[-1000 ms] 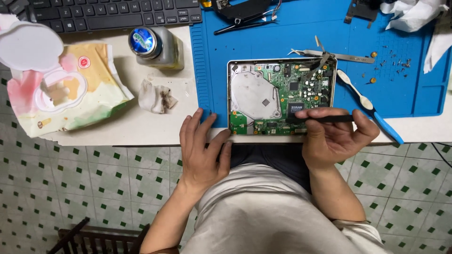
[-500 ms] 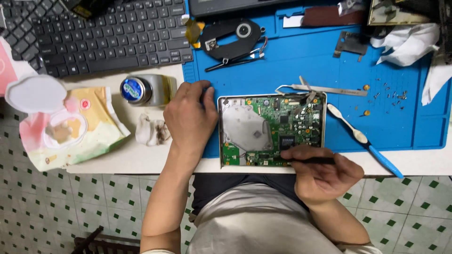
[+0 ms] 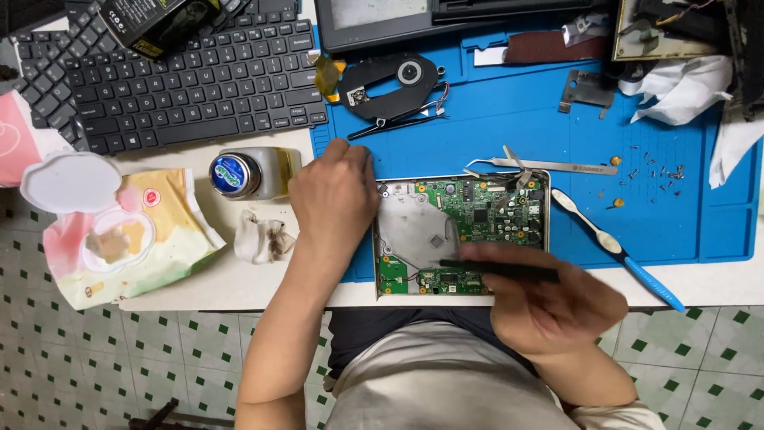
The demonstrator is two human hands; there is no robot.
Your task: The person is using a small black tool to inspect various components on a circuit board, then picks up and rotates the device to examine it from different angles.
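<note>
Head view, looking straight down: nearest is the right hand (image 3: 557,310), blurred, closed around a thin dark tool (image 3: 497,271). That tool lies nearly level, left to right, with its tip over the lower part of the circuit board (image 3: 461,235); the blur hides whether the tip touches. The board is a rectangular tray-like unit with a grey metal plate on its left half and green electronics on its right. Its long axis runs left to right, and it sits on the front part of the blue mat (image 3: 700,215), close to the front edge of the bench (image 3: 239,287).

Left hand (image 3: 334,199) rests palm down just beside the board's left edge, fingers loosely together and bent, pointing away from the person; it holds nothing that can be seen, and whether it touches the board's rim I cannot tell.

Left of that hand lie a crumpled dirty wipe (image 3: 259,239) and a small bottle with a blue cap (image 3: 251,173), on its side. Further left sits an open pack of wet wipes (image 3: 127,239).

Right of the board, a toothbrush with a blue handle (image 3: 617,247) lies slanted on the mat. Just beyond the board are metal tweezers (image 3: 549,166) and scattered small screws (image 3: 656,171).

Farther off are a black round drive part (image 3: 394,84) and a black keyboard (image 3: 191,80).
</note>
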